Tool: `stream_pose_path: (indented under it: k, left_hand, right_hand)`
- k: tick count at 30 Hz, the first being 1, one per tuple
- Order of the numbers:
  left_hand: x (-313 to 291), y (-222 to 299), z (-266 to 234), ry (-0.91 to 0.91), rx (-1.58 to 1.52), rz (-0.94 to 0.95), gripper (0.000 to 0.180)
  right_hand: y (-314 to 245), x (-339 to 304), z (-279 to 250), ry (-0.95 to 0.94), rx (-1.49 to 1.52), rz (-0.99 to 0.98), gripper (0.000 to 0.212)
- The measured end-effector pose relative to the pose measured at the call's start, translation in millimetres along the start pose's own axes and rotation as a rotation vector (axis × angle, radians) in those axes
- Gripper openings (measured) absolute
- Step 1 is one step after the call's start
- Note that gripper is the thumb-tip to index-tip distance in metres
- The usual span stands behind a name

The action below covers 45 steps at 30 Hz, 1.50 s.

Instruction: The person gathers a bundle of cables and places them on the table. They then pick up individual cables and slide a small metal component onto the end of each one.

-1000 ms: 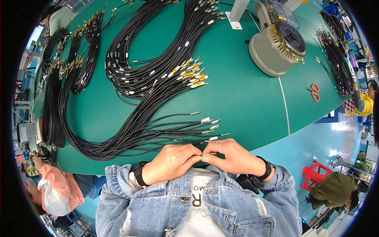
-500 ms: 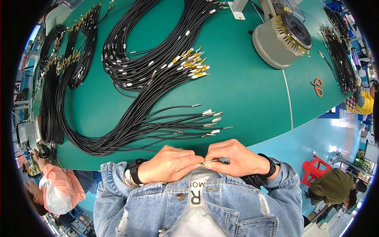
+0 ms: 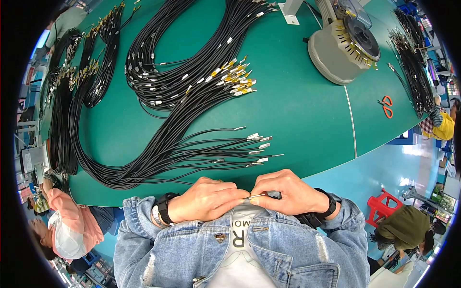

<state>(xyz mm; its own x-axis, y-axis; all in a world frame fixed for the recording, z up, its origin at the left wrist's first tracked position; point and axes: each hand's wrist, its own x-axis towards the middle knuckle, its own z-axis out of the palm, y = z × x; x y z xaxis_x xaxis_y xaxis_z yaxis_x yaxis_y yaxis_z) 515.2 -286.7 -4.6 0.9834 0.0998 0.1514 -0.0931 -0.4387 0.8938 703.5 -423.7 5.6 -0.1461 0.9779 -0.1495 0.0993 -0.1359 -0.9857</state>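
My left hand (image 3: pixel 209 199) is closed in a pinch at the table's near edge. One black cable (image 3: pixel 178 181) runs from the bundle under its fingers, and the cable's end comes out at the fingertips. My right hand (image 3: pixel 283 193) pinches a slim silver and dark piece (image 3: pixel 261 195) against that end; its exact kind is too small to make out. The fingertips of both hands almost meet in front of my jacket. Just beyond them lies a bundle of black cables (image 3: pixel 125 175), its loose ends fanned out with white tags (image 3: pixel 253 137).
More looped black cables (image 3: pixel 153 38) with white and yellow tags cover the green table (image 3: pixel 297 120). A grey round machine (image 3: pixel 331 53) stands at the back right, near red-handled scissors (image 3: pixel 387 106). Co-workers sit at both sides; a red stool (image 3: pixel 384 206) is at right.
The silver piece has turned slightly between my right fingers. Both hands stay in the same place. The co-worker at left has shifted an arm.
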Motion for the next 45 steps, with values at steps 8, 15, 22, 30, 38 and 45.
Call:
stream_pose_path:
  k: [8,15,22,30,38,45]
  left_hand:
    - [14.0,-9.5,-7.2,0.11,0.186,-0.09,0.018]
    - [28.2,-28.7,-52.8,0.412,0.761,-0.224,0.021]
    - [32.8,-52.2,-52.5,0.33,0.882,-0.332,0.022]
    - [45.5,-53.2,-37.8,0.343,0.873,-0.269,0.023]
    - [69.3,-71.9,-27.1,0.276,0.888,-0.196,0.016]
    - [63.6,-52.7,-24.1,0.332,0.785,-0.126,0.015]
  right_hand:
    - [12.5,1.3,-10.6,0.023,-0.258,0.082,0.017]
    - [10.7,24.6,-37.0,0.225,-0.512,0.185,0.014]
    - [43.3,102.1,-63.3,0.573,-0.569,-0.063,0.014]
    - [61.8,107.5,-64.8,0.57,-0.654,-0.116,0.022]
    - [52.9,95.8,-61.4,0.662,-0.602,-0.035,0.026]
    - [47.3,60.3,-56.2,0.558,-0.441,0.005,0.014]
